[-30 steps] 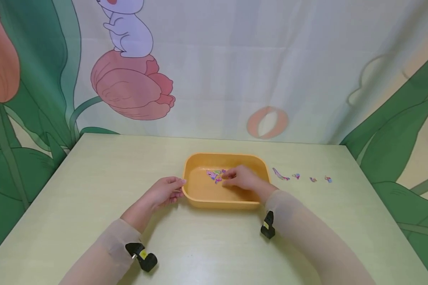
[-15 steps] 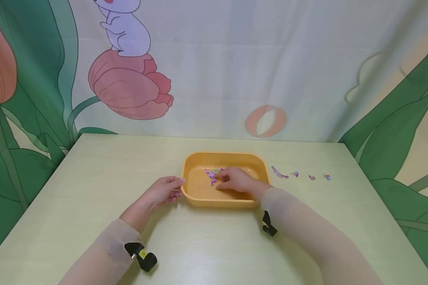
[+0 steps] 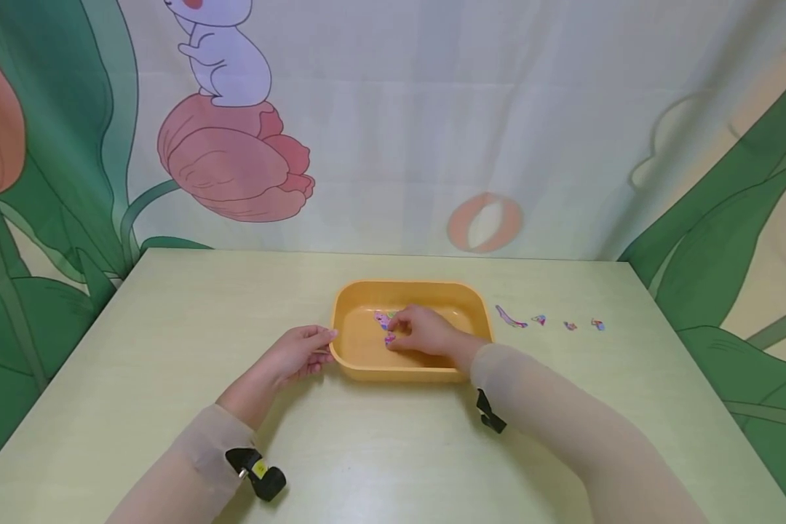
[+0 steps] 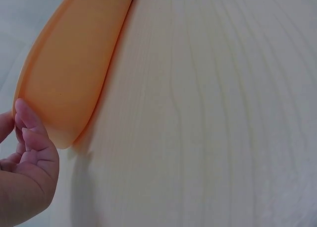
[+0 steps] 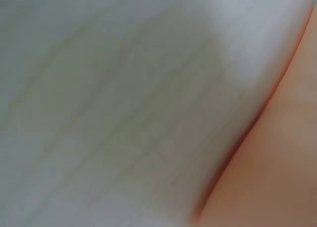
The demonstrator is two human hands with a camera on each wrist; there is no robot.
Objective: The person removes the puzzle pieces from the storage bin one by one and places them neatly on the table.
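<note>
A yellow-orange tray (image 3: 399,375) stands on the table. My left hand (image 3: 299,351) pinches its left rim between thumb and fingers; the left wrist view shows the tray wall (image 4: 74,63) rising from those fingers. Inside the tray lie several small flat colourful pieces (image 3: 382,319), mostly pink and purple. Over them is my right hand (image 3: 426,331), fingers bent down and thumb apart from them, with the fingertips at the pieces. The hand covers some of the pieces. In the right wrist view only the tray's outer side (image 5: 277,177) and the table show.
Right of the tray, several flat colourful pieces lie in a row: a long curved strip (image 3: 511,317), then smaller ones, the farthest a multicoloured piece (image 3: 597,324). A printed curtain (image 3: 393,145) hangs behind the table's back edge.
My right hand has shifted left inside the tray over the pieces, which now show less beside it. The left hand keeps its hold on the rim.
</note>
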